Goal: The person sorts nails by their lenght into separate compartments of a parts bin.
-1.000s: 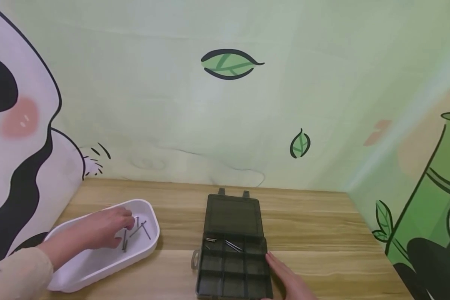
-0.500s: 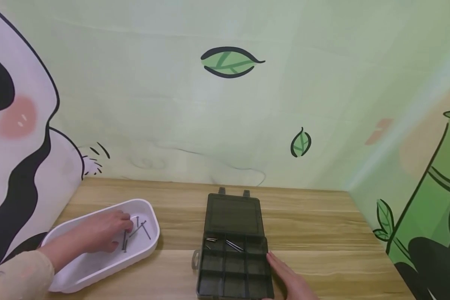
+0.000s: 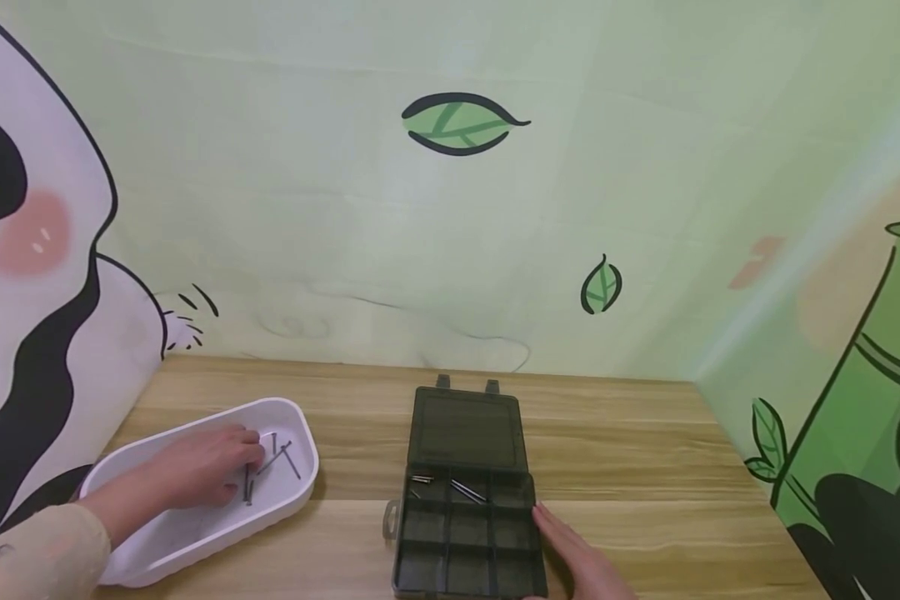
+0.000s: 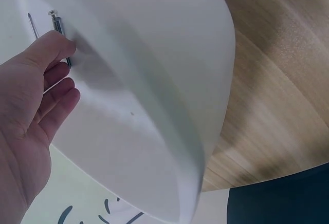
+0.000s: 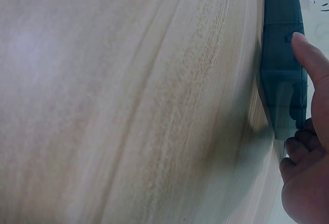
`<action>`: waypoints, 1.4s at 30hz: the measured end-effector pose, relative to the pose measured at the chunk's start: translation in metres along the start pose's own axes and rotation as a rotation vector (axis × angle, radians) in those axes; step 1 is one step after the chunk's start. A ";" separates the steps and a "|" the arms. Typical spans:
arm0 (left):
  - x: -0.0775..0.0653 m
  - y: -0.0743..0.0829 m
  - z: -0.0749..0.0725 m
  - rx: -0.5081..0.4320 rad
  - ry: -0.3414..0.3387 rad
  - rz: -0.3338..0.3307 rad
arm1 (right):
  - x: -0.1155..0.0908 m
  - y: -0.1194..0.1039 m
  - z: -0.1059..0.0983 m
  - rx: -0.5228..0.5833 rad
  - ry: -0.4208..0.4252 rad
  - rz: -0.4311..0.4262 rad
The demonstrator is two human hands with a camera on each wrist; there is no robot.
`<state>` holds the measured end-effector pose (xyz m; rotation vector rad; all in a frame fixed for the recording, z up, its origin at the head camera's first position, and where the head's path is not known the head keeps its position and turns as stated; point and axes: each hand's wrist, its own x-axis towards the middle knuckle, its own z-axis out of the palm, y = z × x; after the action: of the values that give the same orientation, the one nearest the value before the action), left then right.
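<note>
My left hand [image 3: 202, 467] reaches into a white tray [image 3: 195, 546] at the left. Its fingers are loosely bent over a pair of long metal screws [image 3: 248, 492]. In the head view a gap shows between thumb and index finger; in the left wrist view the thumb overlaps the screws [image 4: 56, 24]. Several more screws [image 3: 291, 460] lie at the tray's right end. My right hand [image 3: 581, 558] holds the near right corner of a dark translucent compartment box [image 3: 468, 529], its lid folded back. In the right wrist view one digit lies on the box [image 5: 280, 54] and other fingers curl by its end.
Small short screws [image 3: 422, 479] lie in the box's back left compartment, longer screws [image 3: 468, 492] in the back middle one. The open lid [image 3: 465, 429] rests on the wooden table [image 3: 615, 442] towards the wall. A loop [image 3: 390, 520] juts from the box's left side.
My left hand has sunk slightly into the tray and shifted a little left, its fingers closer around the pair of screws. The right hand and the box stay in place.
</note>
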<state>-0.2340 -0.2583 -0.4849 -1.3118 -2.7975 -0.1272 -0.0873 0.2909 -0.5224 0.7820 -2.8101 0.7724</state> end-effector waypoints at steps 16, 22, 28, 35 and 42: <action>-0.001 -0.007 0.000 -0.068 -0.029 -0.073 | 0.004 -0.015 -0.008 0.069 -0.079 0.178; -0.002 -0.006 0.002 -0.061 -0.003 -0.059 | 0.004 -0.016 -0.009 0.071 -0.087 0.169; -0.006 -0.005 0.004 -0.060 -0.001 -0.072 | 0.003 -0.016 -0.008 0.068 -0.090 0.167; -0.006 -0.005 -0.006 -0.089 -0.051 -0.134 | 0.002 -0.013 -0.006 0.051 -0.066 0.132; -0.003 0.000 -0.028 -0.079 -0.058 -0.161 | 0.001 -0.011 -0.004 0.012 -0.040 0.083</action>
<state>-0.2315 -0.2631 -0.4569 -1.1206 -2.9741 -0.2104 -0.0828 0.2844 -0.5135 0.6933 -2.8924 0.7951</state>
